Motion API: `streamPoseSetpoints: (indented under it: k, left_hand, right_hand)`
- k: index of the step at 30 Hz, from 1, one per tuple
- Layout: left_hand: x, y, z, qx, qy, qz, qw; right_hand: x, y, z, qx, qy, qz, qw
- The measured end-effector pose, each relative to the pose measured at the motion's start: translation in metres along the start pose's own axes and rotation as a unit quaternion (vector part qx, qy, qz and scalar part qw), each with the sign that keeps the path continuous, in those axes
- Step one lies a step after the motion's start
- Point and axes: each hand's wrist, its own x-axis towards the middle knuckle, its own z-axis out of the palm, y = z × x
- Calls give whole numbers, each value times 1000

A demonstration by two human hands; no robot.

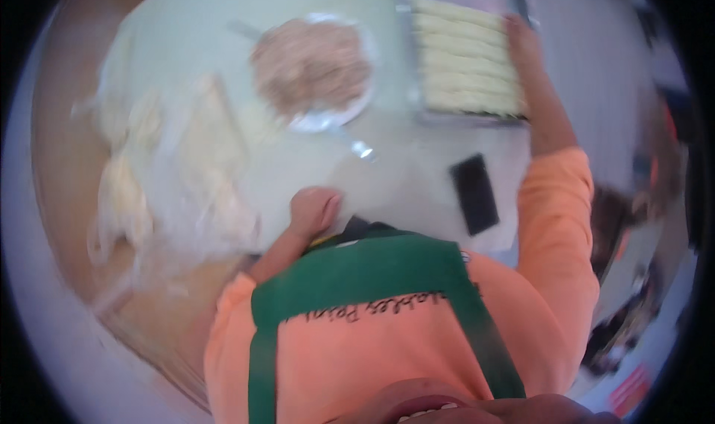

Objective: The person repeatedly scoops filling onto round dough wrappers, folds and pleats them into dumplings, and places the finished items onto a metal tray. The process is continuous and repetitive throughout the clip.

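Observation:
My right hand (522, 44) grips the right side of a clear shallow tray (472, 118) at the far right of the table. Several pale, long dough rolls (466, 55) lie in rows in it, with a dark strip along the near edge. My left hand (315, 209) is curled, with nothing visible in it, at the table's near edge, close to the green apron (363, 262). Ahead of it stands a white bowl (357, 108) heaped with a pinkish-brown minced filling (313, 63). The picture is blurred, so the right fingers are unclear.
A black phone (475, 195) lies at the table's near right. Thin plastic bags (184, 200) with pale contents cover the left side. A shiny utensil (363, 150) lies before the bowl; a grey handle (243, 30) sticks out behind it.

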Motion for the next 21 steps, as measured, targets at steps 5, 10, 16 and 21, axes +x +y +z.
streamPoseSetpoints:
  k: [5,10,16,21]
  left_hand:
    - [-8,-24,-20,-48,57,-111,991]
    - [11,-75,-48,291,133,-157,934]
    - [60,-124,-50,198,265,-221,917]
    - [71,-147,-34,349,273,-136,886]
  right_hand:
    - [0,-57,-10,-90,-74,94,989]
    - [-20,-102,-23,-55,0,-107,993]
    - [-93,-192,-36,71,-45,-138,987]
    - [-152,-241,-9,167,-80,-163,969]
